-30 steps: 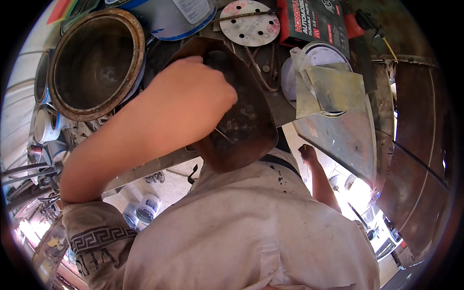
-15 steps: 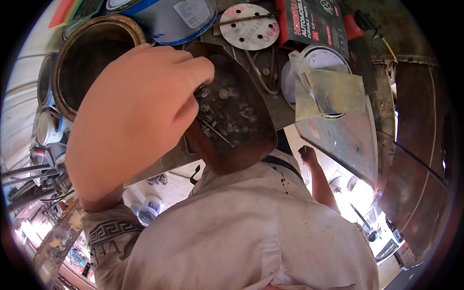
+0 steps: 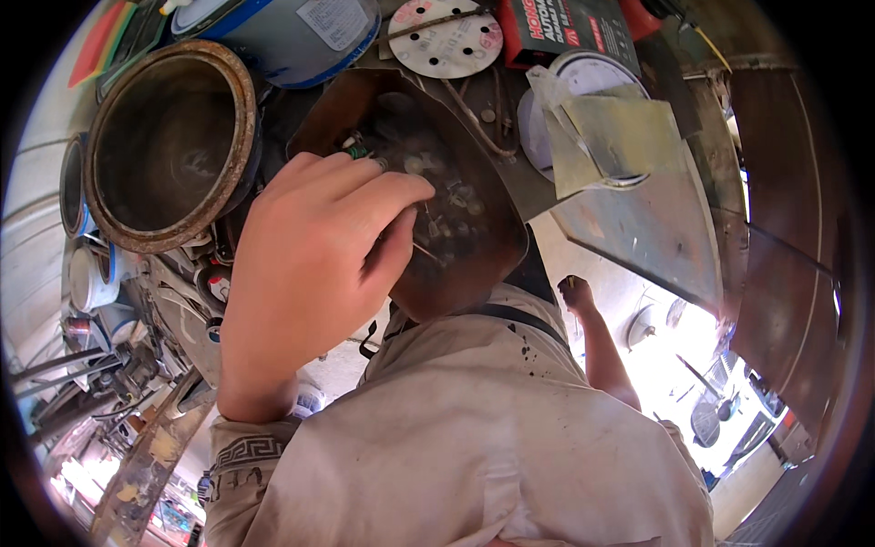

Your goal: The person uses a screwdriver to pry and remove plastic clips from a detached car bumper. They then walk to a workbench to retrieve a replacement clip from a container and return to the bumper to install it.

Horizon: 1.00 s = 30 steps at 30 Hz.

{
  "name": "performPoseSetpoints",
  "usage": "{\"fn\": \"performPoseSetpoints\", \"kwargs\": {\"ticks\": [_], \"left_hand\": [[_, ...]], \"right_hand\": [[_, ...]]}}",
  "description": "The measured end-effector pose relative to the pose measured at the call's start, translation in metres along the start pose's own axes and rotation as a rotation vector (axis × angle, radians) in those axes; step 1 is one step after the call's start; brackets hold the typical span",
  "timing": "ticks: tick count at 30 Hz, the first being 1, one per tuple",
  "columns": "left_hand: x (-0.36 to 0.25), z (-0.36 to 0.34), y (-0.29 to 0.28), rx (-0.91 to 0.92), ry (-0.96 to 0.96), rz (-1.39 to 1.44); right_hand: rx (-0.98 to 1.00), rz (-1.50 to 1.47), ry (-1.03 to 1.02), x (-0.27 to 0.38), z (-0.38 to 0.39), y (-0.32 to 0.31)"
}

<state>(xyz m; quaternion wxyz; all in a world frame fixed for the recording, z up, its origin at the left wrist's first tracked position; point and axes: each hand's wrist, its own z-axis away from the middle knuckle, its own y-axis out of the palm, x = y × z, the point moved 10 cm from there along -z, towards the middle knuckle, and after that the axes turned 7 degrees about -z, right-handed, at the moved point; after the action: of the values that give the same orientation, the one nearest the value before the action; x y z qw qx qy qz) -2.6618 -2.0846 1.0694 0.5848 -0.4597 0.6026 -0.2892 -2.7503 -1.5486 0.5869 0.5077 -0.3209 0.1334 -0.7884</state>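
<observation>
My left hand (image 3: 319,246) reaches over a brown, worn open tray (image 3: 456,292). Its fingers are curled, thumb and forefinger close together at the tips; whatever they may grip is hidden. Small hardware (image 3: 460,196), such as clips, screws and washers, lies loose in the tray, and a thin rod (image 3: 428,253) rests below the fingertips. Some green bits (image 3: 357,149) show past the knuckles. Down by my right side, my right hand (image 3: 574,294) hangs far from the tray. It is closed round something small and thin that I cannot make out.
Left of the tray stands a rusty-rimmed round can (image 3: 244,137), with a blue and white bucket (image 3: 283,46) behind it. Behind the tray lie a holed sanding disc (image 3: 447,36) and a red and black box (image 3: 570,36). Yellowish sheets (image 3: 620,137) rest on a round lid at right.
My left hand has moved right and toward me, farther over the tray, uncovering the rusty can. The view has shifted a little. My right hand stays hanging, closed.
</observation>
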Motion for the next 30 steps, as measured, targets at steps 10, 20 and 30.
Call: {"fn": "performPoseSetpoints", "kwargs": {"ticks": [10, 20, 30], "left_hand": [[0.015, -0.024, 0.072, 0.474, -0.204, -0.439], [0.029, -0.01, 0.064, 0.591, -0.324, -0.708], [0.026, 0.008, 0.061, 0.525, -0.193, -0.421]], "right_hand": [[-0.043, -0.115, 0.045, -0.109, -0.008, 0.036], [0.061, -0.346, 0.207, -0.173, 0.029, 0.052], [0.182, 0.142, 0.122, -0.363, -0.019, -0.016]]}}
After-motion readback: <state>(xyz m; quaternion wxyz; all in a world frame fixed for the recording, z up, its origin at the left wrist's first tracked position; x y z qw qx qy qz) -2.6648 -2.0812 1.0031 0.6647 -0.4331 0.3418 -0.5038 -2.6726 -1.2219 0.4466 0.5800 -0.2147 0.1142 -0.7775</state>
